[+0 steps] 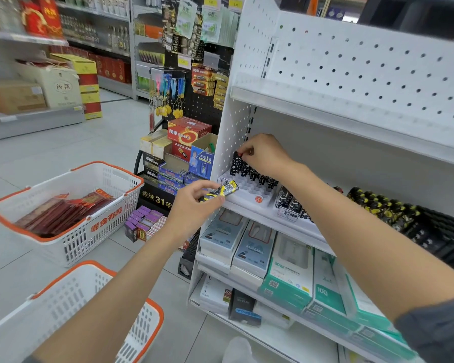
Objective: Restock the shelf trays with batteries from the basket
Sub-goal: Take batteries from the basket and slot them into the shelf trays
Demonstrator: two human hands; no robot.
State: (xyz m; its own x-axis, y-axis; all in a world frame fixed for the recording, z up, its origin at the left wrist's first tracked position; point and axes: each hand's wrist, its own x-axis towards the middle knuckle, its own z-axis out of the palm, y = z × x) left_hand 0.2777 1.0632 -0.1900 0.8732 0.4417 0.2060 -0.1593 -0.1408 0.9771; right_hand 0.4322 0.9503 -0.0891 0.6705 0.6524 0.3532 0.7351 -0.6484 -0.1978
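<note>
My right hand (264, 153) reaches into the middle shelf and pinches the top of a black, white-patterned battery (237, 160) standing at the back left of a white slotted tray (249, 191). A row of similar patterned batteries (257, 174) stands in that tray. My left hand (194, 205) holds a yellow-and-black battery (222, 191) with a QR label just in front of the tray's left edge. More batteries fill the trays to the right (378, 205). A white basket with an orange rim (71, 307) sits at the lower left.
A second orange-rimmed basket (71, 205) holds red packets on the floor. Boxed cables and chargers (273, 260) fill the lower shelves. A black display rack (178, 158) with battery boxes stands left of the shelf unit. Small purple boxes (142, 222) lie on the floor.
</note>
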